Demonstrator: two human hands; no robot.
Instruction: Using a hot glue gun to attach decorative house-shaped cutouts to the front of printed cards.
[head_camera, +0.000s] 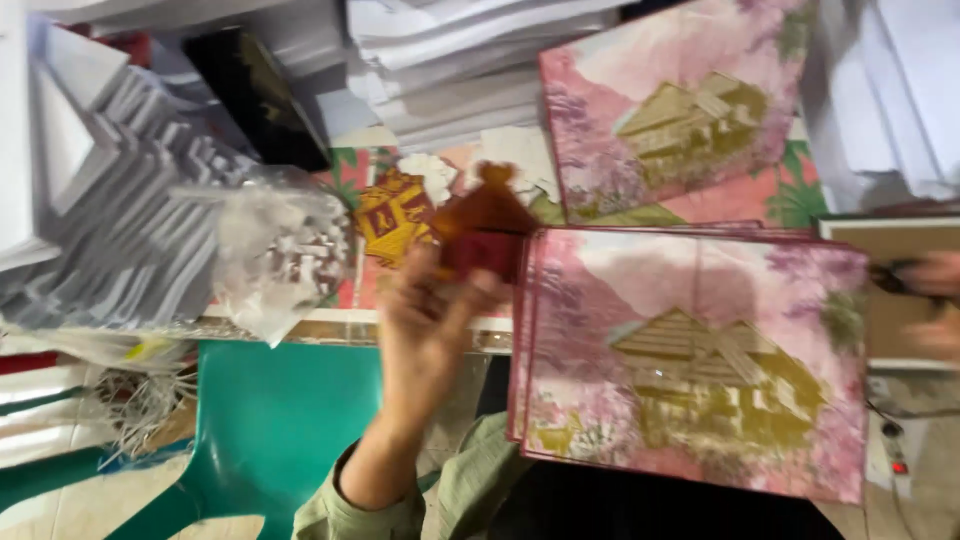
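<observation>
Stack of cards (700, 360): pink marbled ground, purple blotches, gold house motif at centre. Single card (680, 105) farther back: same pink and gold pattern. Small cut-out piece (485, 225): dark red with amber-brown top. Flat emblem (393, 215): gold on red. Chair (270, 420): plain teal green. Sleeve (400, 510): olive green. Paper stacks (450, 60): white.

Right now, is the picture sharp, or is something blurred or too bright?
Head view: the whole frame is soft with motion blur; the left hand and the small red-brown cutout it holds are smeared; the right hand at the edge is only a blur; the white paper stacks at the top look washed out; the pink printed sheets stay readable.
</observation>
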